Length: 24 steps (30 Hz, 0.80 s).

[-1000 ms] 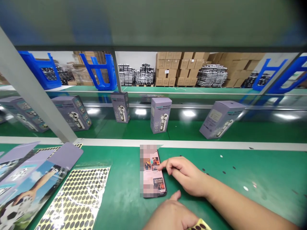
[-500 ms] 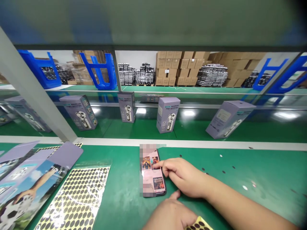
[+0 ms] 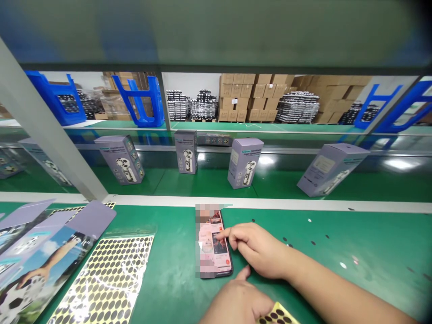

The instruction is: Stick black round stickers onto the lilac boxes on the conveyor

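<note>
1. Left hand (image 3: 236,303), at the bottom edge of the view: closed on a corner of a strip of round stickers (image 3: 278,314), dark dots on a gold backing, most of the strip out of view.
2. Right hand (image 3: 258,249), reaching in from the right: loosely curled and gripping nothing, with the index fingertip (image 3: 221,235) resting on a phone screen.
3. Smartphone (image 3: 216,256): flat on the green workbench (image 3: 175,288), between the two hands and the bench's far edge, with a pink page of pictures lit on the screen, partly pixelated.
4. Loose black and white round stickers (image 3: 313,243): scattered across the bench to the right of the phone.
5. Clear bag of gold sticker sheets (image 3: 108,281): lying at a slant on the bench, left of the phone.
6. Flat lilac printed carton blanks (image 3: 91,219): overlapping just left of the bag, one showing a football picture.
7. Lilac product boxes (image 3: 245,163): spaced along a green conveyor belt (image 3: 202,182) past the bench, some upright, some tilted, beside a grey post (image 3: 43,130).
8. Farthest off: blue plastic stools (image 3: 153,101), stacked cardboard cartons (image 3: 246,96) and shrink-wrapped black-and-white stacks (image 3: 178,105).
</note>
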Each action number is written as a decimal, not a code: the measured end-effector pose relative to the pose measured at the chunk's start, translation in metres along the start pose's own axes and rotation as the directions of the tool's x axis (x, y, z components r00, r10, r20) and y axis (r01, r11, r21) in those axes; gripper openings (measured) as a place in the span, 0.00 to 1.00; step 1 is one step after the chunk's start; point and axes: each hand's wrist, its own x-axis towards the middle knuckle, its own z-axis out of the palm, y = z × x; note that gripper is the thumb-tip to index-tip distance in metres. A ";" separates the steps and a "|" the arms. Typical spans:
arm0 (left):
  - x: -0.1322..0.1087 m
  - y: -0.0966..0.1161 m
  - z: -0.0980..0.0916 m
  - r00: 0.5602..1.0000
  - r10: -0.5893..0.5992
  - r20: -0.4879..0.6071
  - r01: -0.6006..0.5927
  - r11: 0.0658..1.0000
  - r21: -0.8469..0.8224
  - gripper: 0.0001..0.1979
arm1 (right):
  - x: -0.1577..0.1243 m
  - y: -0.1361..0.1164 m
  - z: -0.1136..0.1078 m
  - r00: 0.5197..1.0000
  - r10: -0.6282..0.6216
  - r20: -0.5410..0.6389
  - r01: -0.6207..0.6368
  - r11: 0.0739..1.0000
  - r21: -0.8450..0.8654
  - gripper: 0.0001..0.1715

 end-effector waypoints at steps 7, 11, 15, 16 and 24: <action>-0.003 0.021 -0.007 0.997 -0.076 -0.030 0.078 0.994 0.081 0.15 | 0.004 -0.003 0.005 0.992 0.105 -0.069 -0.100 0.992 0.074 0.14; -0.001 0.032 -0.009 0.990 -0.130 -0.051 0.136 0.981 0.137 0.17 | 0.001 0.010 -0.002 0.978 0.137 -0.154 -0.087 0.951 0.297 0.11; -0.006 0.041 -0.013 0.977 -0.190 -0.096 0.204 0.965 0.166 0.18 | -0.005 0.010 -0.028 0.973 0.187 -0.137 -0.130 0.929 0.346 0.05; -0.008 0.044 -0.014 0.968 -0.215 -0.129 0.236 0.957 0.171 0.18 | -0.007 0.004 -0.037 0.979 0.188 -0.080 -0.153 0.935 0.320 0.06; -0.011 0.054 -0.018 0.893 -0.296 -0.338 0.366 0.916 0.166 0.19 | -0.025 -0.060 -0.081 0.981 0.101 0.165 -0.080 0.988 -0.129 0.07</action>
